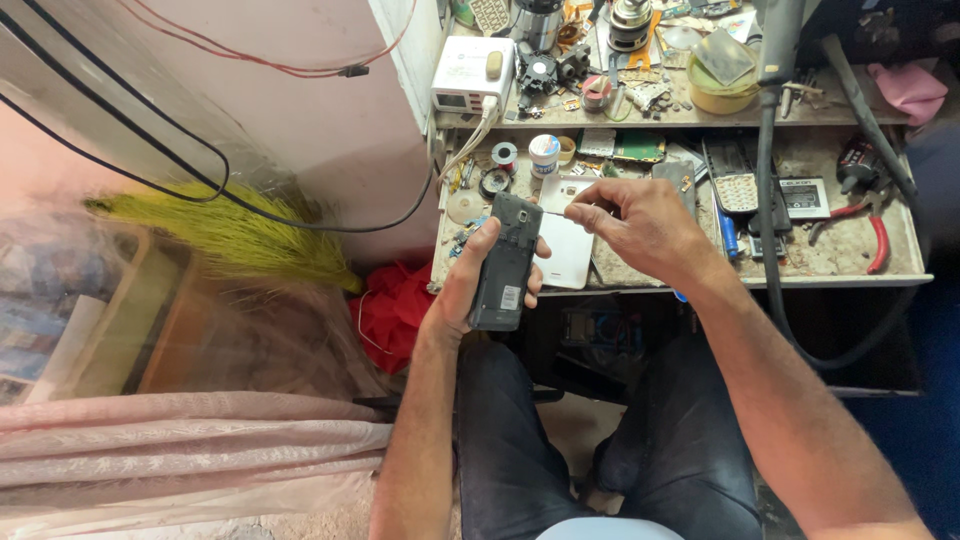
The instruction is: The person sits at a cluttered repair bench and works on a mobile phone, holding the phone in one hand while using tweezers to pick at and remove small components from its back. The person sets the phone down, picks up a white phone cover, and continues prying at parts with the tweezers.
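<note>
A pale pink wall (300, 130) carries black and red cables (180, 150). A cluttered open drawer (900, 270) sits below a dusty surface (720, 112); clear plastic sheeting (150, 330) fills the left.

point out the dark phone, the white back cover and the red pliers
dark phone (505, 265), head view, middle of its opened back, held in the left hand (462, 295)
white back cover (567, 250), head view, flat lower part, on the tray
red pliers (878, 243), head view, right handle

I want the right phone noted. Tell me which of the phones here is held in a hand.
The dark phone with its back open, gripped upright in the left hand. The white phone and the keypad phone lie in the tray, untouched.
</note>
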`<state>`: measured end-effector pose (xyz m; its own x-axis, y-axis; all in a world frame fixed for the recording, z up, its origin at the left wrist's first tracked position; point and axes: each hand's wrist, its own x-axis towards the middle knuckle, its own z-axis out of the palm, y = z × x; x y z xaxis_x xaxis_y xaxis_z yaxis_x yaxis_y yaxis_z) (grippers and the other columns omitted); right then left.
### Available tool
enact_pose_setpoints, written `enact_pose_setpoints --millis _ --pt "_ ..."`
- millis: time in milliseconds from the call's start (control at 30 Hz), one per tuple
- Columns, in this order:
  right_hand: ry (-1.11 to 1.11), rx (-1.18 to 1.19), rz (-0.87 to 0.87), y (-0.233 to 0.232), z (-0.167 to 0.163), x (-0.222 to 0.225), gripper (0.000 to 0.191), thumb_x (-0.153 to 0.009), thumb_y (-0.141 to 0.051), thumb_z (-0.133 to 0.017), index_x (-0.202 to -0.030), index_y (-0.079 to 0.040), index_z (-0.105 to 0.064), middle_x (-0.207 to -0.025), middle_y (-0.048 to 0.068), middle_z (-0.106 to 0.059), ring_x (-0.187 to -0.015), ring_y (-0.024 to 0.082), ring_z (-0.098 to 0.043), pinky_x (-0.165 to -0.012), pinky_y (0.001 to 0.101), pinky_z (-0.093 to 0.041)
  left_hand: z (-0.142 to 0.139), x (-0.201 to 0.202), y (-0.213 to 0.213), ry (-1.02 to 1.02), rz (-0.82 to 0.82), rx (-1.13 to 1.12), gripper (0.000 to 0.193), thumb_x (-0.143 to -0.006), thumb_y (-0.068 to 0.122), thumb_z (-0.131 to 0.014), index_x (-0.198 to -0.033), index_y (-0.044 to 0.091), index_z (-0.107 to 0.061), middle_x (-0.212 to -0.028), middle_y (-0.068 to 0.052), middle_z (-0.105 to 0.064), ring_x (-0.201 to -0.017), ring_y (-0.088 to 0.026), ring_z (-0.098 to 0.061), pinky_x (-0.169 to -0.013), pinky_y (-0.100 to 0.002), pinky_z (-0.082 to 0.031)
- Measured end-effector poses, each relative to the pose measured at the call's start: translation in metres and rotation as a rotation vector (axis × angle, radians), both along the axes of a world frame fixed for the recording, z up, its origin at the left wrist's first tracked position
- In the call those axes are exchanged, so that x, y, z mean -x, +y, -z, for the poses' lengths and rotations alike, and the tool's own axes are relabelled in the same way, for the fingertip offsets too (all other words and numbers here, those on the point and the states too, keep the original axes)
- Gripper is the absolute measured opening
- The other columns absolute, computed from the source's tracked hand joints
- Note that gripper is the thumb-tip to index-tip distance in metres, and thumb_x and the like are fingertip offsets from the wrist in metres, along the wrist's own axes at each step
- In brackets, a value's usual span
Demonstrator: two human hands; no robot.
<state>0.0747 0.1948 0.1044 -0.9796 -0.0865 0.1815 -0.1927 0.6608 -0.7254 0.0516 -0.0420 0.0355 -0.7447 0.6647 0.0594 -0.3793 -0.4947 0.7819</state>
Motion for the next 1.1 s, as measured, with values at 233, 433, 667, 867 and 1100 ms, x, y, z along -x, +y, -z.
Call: enact_pose_setpoints --millis 233,433,667,867,1100 --pt "-0.075 0.032 0.046 0.012 0.004 -0.008 0.027 -0.092 -0.029 -0.075 -0.108 -0.007 -0.079 -0.085 0.008 -0.078 -0.074 0.013 -0.066 -0.069 0.0325 -0.053 -0.006 -0.003 -0.003 0.004 -0.014 -0.041 0.066 -0.110 0.050 -0.042 -0.156 0.004 -0.038 -0.112 -0.018 -0.062 -0.082 -0.022 -0.066 -0.067 -0.035 -0.062" --pt "-0.152 0.030 0.004 0.020 0.015 -0.023 0.026 -0.091 -0.027 -0.075 -0.107 -0.007 -0.079 -0.085 0.007 -0.077 -0.075 0.012 -0.067 -0.070 0.0325 -0.053 -0.001 -0.015 -0.013 -0.055 -0.088 -0.154 0.066 -0.110 0.050 -0.041 -0.158 0.004 -0.038 -0.115 -0.018 -0.061 -0.085 -0.024 -0.065 -0.071 -0.037 -0.060" --pt "-0.085 -0.010 -0.075 0.020 0.030 -0.019 0.026 -0.093 -0.020 -0.071 -0.112 -0.003 -0.073 -0.087 0.009 -0.074 -0.078 0.016 -0.067 -0.071 0.0338 -0.053 0.015 -0.041 -0.041 -0.099 -0.229 -0.322 0.068 -0.110 0.054 -0.036 -0.155 0.003 -0.039 -0.123 -0.022 -0.059 -0.089 -0.028 -0.064 -0.072 -0.041 -0.059" --pt "0.021 0.104 -0.225 -0.008 0.044 -0.012 0.031 -0.088 -0.003 -0.063 -0.118 -0.002 -0.068 -0.096 0.006 -0.077 -0.084 0.009 -0.073 -0.075 0.0278 -0.058 0.026 -0.072 -0.066 -0.093 -0.316 -0.253 0.069 -0.110 0.053 -0.036 -0.154 0.000 -0.039 -0.122 -0.023 -0.059 -0.088 -0.029 -0.064 -0.071 -0.041 -0.059" --pt "-0.047 -0.094 -0.277 -0.032 0.035 -0.011 0.041 -0.079 0.003 -0.063 -0.119 -0.005 -0.063 -0.094 0.006 -0.079 -0.068 0.023 -0.070 -0.064 0.0367 -0.055 0.033 -0.092 -0.084 -0.171 -0.370 -0.161 0.071 -0.107 0.051 -0.035 -0.159 0.002 -0.035 -0.119 -0.021 -0.059 -0.084 -0.026 -0.064 -0.069 -0.038 -0.060"
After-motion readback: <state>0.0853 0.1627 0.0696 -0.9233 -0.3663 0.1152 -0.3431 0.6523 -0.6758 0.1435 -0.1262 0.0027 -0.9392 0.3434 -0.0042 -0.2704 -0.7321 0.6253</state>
